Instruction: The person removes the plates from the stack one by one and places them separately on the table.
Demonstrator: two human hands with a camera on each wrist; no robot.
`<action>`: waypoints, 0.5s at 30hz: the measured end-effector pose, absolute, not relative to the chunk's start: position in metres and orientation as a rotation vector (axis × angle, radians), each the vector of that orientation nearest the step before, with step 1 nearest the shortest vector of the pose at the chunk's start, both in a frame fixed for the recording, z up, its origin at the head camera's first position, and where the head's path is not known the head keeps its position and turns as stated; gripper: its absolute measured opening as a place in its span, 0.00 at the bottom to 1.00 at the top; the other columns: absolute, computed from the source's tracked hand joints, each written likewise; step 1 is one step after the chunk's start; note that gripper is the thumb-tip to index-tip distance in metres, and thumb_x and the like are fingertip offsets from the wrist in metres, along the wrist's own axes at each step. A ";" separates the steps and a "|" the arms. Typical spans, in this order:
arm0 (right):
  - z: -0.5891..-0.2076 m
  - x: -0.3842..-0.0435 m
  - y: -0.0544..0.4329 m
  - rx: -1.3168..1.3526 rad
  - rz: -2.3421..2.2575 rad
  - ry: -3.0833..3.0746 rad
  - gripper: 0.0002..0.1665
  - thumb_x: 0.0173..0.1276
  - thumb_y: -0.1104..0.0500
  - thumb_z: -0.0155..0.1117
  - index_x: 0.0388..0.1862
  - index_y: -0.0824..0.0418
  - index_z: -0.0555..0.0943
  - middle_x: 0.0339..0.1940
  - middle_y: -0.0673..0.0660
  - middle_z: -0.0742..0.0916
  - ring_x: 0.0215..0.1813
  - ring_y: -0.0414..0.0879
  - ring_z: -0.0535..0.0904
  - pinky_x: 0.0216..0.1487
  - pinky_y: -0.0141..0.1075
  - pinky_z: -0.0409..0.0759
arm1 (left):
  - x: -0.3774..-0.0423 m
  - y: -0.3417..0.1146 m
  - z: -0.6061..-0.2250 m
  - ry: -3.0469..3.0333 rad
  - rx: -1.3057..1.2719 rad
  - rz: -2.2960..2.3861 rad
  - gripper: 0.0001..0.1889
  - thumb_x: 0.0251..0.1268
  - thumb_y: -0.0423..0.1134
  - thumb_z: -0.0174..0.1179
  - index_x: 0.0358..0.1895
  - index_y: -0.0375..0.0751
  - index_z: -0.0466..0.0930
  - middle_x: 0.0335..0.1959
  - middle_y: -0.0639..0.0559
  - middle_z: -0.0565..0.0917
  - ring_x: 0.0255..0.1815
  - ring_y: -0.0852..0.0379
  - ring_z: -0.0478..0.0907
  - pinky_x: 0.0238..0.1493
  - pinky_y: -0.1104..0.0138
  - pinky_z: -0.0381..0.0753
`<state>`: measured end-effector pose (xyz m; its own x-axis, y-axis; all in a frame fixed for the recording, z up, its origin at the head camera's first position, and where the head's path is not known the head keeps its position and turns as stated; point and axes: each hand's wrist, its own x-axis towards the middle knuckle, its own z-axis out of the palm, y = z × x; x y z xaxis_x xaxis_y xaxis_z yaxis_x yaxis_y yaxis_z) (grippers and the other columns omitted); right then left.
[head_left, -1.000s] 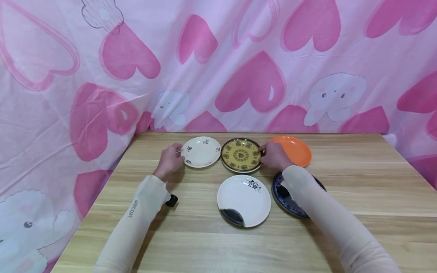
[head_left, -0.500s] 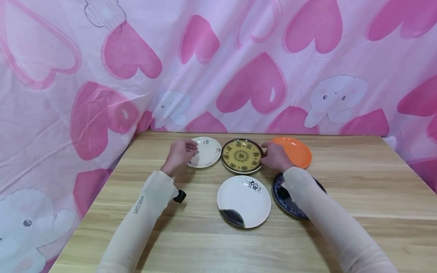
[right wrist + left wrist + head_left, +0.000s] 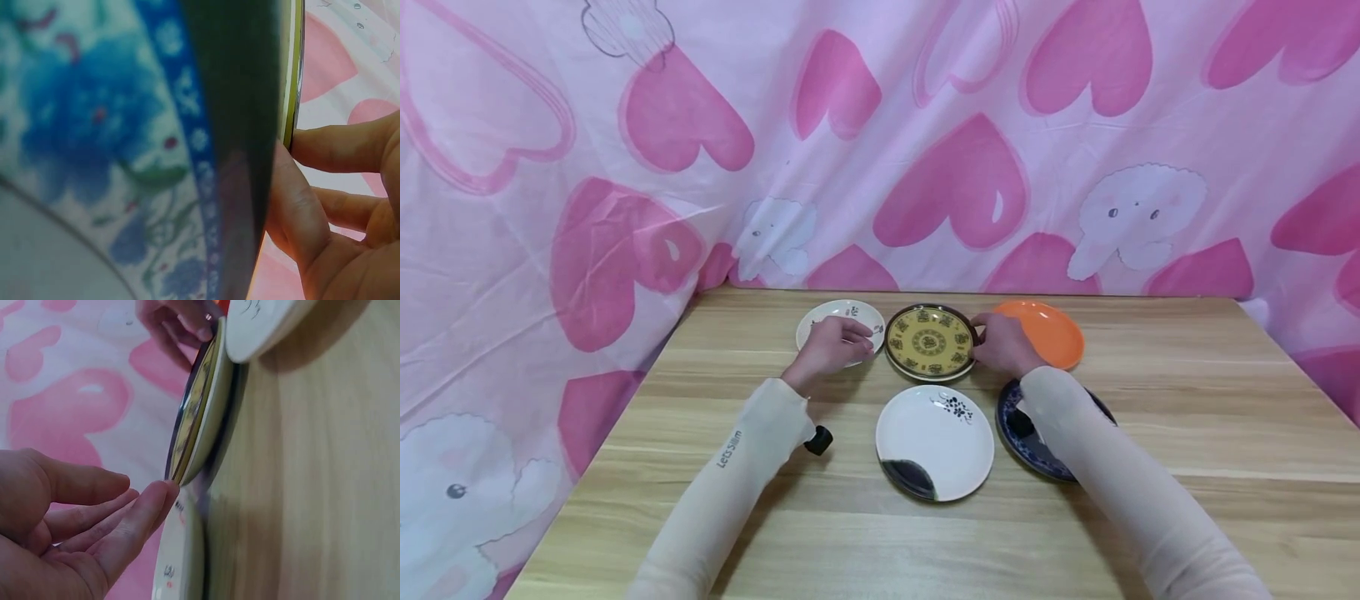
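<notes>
A yellow plate (image 3: 930, 340) with dark patterns and a dark rim sits on a paler plate (image 3: 215, 415) at the back middle of the table. My right hand (image 3: 1004, 343) pinches its right edge between thumb and fingers; the rim shows edge-on in the right wrist view. Over the small white plate (image 3: 862, 312) with black marks hovers my left hand (image 3: 831, 345), fingers loosely extended and holding nothing. In the left wrist view its thumb tip (image 3: 164, 490) overlaps the near edge of the yellow plate. My left hand hides part of the small white plate.
An orange plate (image 3: 1051, 335) lies behind my right hand. Nearer stand a white plate (image 3: 936, 437) with a flower print and a dark blue patterned plate (image 3: 1037, 454), partly under my right forearm. A pink heart-print cloth (image 3: 951, 183) hangs behind the wooden table (image 3: 850, 542).
My left hand has let go of the small white plate's left edge and moved right across it toward the yellow plate. My right hand stays at the yellow plate's edge.
</notes>
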<state>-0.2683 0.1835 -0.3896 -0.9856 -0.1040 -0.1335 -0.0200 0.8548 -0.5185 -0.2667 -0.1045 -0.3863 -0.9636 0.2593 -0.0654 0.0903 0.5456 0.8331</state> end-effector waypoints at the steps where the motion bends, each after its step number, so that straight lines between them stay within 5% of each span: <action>1: -0.390 -0.268 0.184 -0.100 -0.803 2.876 0.33 0.63 0.66 0.64 0.69 0.67 0.72 0.48 0.67 0.88 0.44 0.52 0.83 0.44 0.38 0.82 | -0.267 -0.101 -0.387 2.565 0.300 1.404 0.16 0.65 0.30 0.62 0.56 0.30 0.81 0.46 0.38 0.89 0.47 0.47 0.88 0.50 0.65 0.87; 9: -0.389 -0.268 0.182 -0.071 -0.806 2.872 0.33 0.63 0.67 0.63 0.69 0.67 0.72 0.49 0.68 0.87 0.43 0.52 0.82 0.43 0.37 0.80 | -0.263 -0.082 -0.390 2.614 0.343 1.280 0.17 0.65 0.32 0.63 0.57 0.32 0.81 0.44 0.41 0.90 0.46 0.52 0.87 0.56 0.63 0.84; 15: -0.387 -0.267 0.182 -0.083 -0.796 2.863 0.33 0.62 0.67 0.63 0.68 0.68 0.72 0.46 0.67 0.87 0.41 0.51 0.80 0.43 0.37 0.79 | -0.261 -0.074 -0.394 2.641 0.255 1.320 0.17 0.66 0.31 0.62 0.57 0.31 0.80 0.42 0.41 0.90 0.43 0.53 0.88 0.49 0.66 0.85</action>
<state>-0.2672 0.1821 -0.3873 -0.9842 -0.0982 -0.1470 -0.0082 0.8560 -0.5169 -0.2613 -0.0744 -0.3935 -0.9696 0.2307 -0.0816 0.0732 0.5918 0.8027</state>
